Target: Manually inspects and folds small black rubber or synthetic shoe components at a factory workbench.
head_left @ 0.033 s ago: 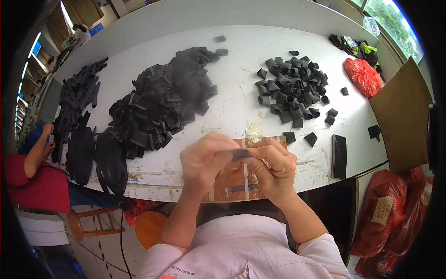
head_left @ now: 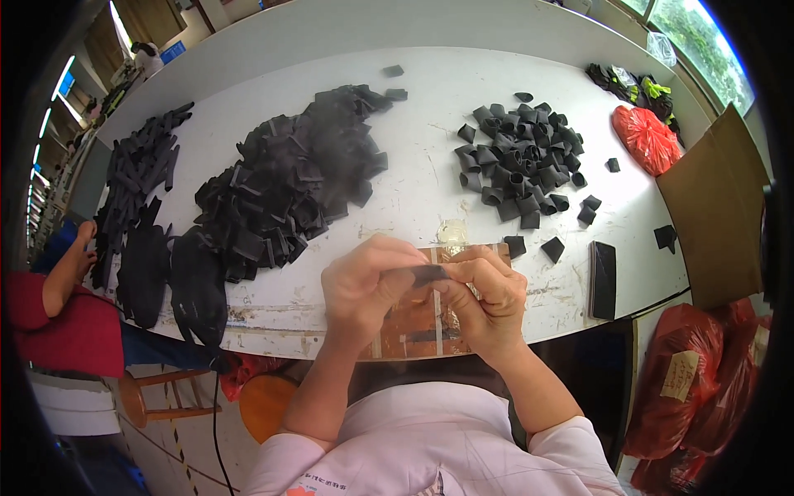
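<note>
Nearest, both hands meet over the front edge of the white bench [head_left: 430, 178]. The left hand [head_left: 364, 285] and the right hand [head_left: 488, 293] each have a closed grip on one small black strip [head_left: 428, 273], fingertips pinched on its two ends, so it is held up just above a brown board [head_left: 413, 326] lying at the bench edge.

Taking that board as the landmark: just beyond it and to the right lie a few loose black loops [head_left: 552, 246] and a flat black phone [head_left: 602, 279]. Farther beyond and right sits the heap of curled black loops [head_left: 521, 161], which I judge to be finished pieces. Beyond and left spreads a much larger heap of flat black pieces [head_left: 289, 186], so most of the work seems left to do. Far left is a row of long black strips [head_left: 136, 169].

Containers: a red bag [head_left: 647, 139] far right, contents hidden; a cardboard box [head_left: 719, 207] beside it, inside unseen.
</note>
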A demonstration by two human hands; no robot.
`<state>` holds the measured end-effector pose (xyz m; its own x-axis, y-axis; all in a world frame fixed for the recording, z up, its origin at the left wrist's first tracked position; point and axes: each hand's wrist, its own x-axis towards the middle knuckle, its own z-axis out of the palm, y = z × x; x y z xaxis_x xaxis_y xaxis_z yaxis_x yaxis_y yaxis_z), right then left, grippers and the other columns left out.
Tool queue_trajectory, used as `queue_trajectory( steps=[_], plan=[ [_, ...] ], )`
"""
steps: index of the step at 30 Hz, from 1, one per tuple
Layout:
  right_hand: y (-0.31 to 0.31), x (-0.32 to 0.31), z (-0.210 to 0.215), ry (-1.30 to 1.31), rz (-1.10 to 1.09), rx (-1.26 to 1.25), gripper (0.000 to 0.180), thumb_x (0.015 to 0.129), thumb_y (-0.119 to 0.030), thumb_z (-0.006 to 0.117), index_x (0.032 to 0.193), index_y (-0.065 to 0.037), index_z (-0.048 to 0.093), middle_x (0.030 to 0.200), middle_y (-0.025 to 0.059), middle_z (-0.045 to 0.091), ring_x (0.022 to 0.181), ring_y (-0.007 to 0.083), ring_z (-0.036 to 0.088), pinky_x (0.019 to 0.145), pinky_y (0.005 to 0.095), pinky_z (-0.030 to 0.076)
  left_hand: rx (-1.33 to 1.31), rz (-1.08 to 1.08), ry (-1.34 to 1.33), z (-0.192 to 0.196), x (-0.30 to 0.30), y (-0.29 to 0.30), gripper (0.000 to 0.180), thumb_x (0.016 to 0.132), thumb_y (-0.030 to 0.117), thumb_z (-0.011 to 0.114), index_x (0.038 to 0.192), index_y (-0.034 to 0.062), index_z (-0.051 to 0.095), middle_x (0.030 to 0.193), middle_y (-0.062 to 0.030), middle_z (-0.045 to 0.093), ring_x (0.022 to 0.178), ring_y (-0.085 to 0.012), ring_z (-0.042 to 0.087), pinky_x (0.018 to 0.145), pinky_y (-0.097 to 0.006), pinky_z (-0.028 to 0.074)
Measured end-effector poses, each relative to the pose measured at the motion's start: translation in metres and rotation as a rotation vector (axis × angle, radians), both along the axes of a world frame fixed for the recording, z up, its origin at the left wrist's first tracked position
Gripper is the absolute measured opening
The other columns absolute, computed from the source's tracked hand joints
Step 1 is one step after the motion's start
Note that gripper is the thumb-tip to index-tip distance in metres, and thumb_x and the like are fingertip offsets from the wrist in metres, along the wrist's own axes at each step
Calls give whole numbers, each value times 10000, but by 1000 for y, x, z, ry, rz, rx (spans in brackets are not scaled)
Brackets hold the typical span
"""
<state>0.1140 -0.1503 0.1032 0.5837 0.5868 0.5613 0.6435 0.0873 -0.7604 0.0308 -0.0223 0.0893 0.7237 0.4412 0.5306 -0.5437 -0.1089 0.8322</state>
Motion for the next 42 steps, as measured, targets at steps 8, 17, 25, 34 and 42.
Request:
queue_trajectory(
  steps=[8, 17, 25, 34, 42],
  plan=[
    [-1, 13, 7, 593, 369, 115, 54, 758, -22, 643, 769, 12, 602, 716, 36, 601, 628, 64, 563, 540, 195, 455, 463, 211, 90, 38, 5, -3, 114, 701, -3, 655, 812, 19, 636, 736, -73, 588, 622, -125, 534, 539, -227, 422],
    [9, 5, 9, -56, 70, -62, 116, 671, -41, 687, 755, -21, 610, 594, 52, 510, 501, 145, 494, 442, 249, 377, 165, 120, 0, 11, 5, 5, 81, 753, 59, 656, 788, -6, 621, 716, -68, 577, 647, -92, 503, 542, -184, 382],
    [-6, 28, 24, 788, 340, 199, 100, 781, -107, 637, 786, -13, 604, 649, 35, 568, 521, 80, 476, 446, 217, 387, 103, 266, 294, -42, -3, 11, 231, 796, 142, 599, 994, 25, 570, 841, -82, 591, 709, -153, 547, 663, -273, 441],
    [-24, -20, -38, 774, 54, -158, 174, 854, -150, 560, 847, 21, 590, 592, 16, 540, 546, 53, 488, 480, 195, 380, 539, 461, 856, -108, -8, 58, 117, 715, 45, 621, 768, 4, 525, 775, -124, 519, 728, -297, 518, 645, -360, 419],
    [9, -60, -53, 191, -12, -233, 337, 769, -153, 637, 1032, 18, 515, 854, 144, 586, 690, 274, 568, 607, 333, 473, -469, 298, 465, -42, -46, 3, 132, 768, -10, 586, 849, 37, 492, 717, -29, 557, 522, -68, 483, 445, -182, 384]
  ],
)
